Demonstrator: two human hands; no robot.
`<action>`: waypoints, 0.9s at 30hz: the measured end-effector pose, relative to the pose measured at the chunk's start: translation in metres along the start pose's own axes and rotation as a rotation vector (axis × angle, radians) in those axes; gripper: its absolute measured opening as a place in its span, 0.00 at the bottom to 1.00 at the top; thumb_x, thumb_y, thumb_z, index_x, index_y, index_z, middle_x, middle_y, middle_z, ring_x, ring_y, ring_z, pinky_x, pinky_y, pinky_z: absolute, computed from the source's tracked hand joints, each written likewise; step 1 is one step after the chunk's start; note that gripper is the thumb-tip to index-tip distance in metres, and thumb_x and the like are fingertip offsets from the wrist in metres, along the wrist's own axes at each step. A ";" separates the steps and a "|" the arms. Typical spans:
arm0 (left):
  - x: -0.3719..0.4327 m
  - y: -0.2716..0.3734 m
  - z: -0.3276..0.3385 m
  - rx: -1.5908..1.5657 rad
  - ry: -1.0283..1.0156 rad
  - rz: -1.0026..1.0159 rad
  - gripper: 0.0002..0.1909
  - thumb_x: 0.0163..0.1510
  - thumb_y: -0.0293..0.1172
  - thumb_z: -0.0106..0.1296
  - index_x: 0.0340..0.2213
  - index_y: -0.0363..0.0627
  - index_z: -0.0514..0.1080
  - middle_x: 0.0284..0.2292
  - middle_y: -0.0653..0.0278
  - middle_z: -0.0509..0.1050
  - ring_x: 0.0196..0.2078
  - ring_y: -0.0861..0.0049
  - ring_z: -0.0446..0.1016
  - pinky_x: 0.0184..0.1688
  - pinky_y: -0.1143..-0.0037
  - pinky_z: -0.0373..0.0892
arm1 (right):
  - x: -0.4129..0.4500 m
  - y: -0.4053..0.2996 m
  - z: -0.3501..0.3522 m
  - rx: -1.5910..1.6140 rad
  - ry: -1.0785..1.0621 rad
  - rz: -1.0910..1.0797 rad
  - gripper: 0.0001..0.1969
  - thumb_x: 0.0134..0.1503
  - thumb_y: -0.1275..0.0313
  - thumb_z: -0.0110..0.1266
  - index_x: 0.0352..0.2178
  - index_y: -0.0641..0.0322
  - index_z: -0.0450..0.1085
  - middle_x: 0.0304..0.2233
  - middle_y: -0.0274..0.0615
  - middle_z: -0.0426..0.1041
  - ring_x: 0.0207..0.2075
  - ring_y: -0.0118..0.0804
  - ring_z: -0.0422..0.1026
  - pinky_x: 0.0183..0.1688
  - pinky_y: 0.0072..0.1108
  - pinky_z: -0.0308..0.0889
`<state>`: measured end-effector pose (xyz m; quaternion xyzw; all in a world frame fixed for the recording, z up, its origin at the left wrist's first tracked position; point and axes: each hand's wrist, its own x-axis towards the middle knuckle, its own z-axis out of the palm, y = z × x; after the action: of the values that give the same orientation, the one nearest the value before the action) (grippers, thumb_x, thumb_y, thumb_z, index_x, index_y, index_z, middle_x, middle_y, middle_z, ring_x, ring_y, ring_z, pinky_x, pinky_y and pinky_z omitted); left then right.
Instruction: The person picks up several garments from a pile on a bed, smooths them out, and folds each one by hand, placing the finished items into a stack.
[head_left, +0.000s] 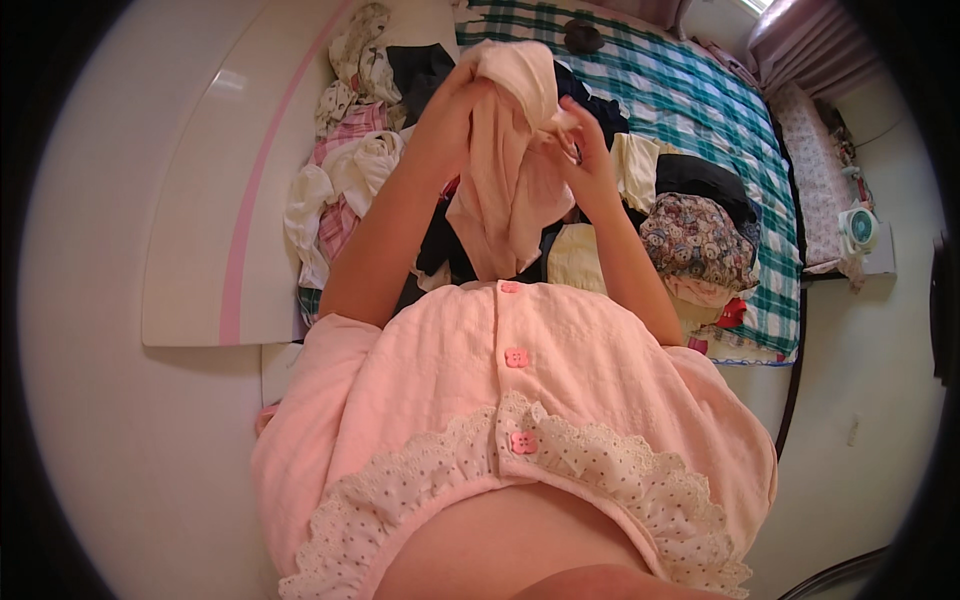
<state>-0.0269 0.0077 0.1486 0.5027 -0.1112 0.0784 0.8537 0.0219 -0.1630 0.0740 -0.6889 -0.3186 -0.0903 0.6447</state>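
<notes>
A pale pink cloth garment (499, 165) hangs bunched in front of my chest, held up over the bed. My left hand (465, 90) is at its upper left side, the fingers mostly hidden behind the fabric. On the other side my right hand (583, 146) pinches a twisted part of the garment between thumb and fingers. Dark clothes lie beneath it, partly hidden by the cloth and my arms. Close to my right forearm are a cream folded cloth (636, 171) and a bear-print fabric bundle (697, 240).
White clothing (364, 169) and a pink plaid garment (341, 225) are heaped at the left, beside a white headboard panel (195, 225) with a pink stripe. A green plaid bedspread (697, 97) covers the bed. A small fan (859, 229) stands at the far right.
</notes>
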 end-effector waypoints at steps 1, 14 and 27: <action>-0.004 -0.009 -0.004 0.010 0.049 -0.022 0.14 0.50 0.26 0.33 0.39 0.38 0.60 0.36 0.62 0.65 0.39 0.77 0.65 0.42 0.80 0.61 | -0.001 0.001 -0.003 0.002 0.004 0.000 0.22 0.46 0.76 0.49 0.44 0.60 0.57 0.38 0.36 0.62 0.40 0.27 0.59 0.41 0.19 0.56; -0.041 -0.067 -0.039 -0.120 0.207 -0.269 0.09 0.51 0.26 0.34 0.33 0.40 0.63 0.32 0.65 0.68 0.35 0.81 0.67 0.40 0.81 0.63 | -0.024 0.019 0.004 0.457 -0.358 0.494 0.09 0.49 0.70 0.47 0.31 0.64 0.65 0.29 0.32 0.67 0.32 0.21 0.63 0.37 0.13 0.57; -0.053 -0.080 -0.055 1.050 -0.032 -0.206 0.08 0.42 0.25 0.41 0.29 0.39 0.63 0.30 0.63 0.68 0.32 0.77 0.66 0.35 0.79 0.61 | -0.033 0.031 0.003 0.288 -0.388 0.447 0.05 0.53 0.72 0.41 0.26 0.62 0.60 0.20 0.25 0.58 0.23 0.16 0.56 0.24 0.10 0.53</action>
<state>-0.0521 0.0161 0.0419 0.8715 -0.0200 0.0314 0.4889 0.0118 -0.1696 0.0302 -0.6478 -0.2861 0.2323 0.6667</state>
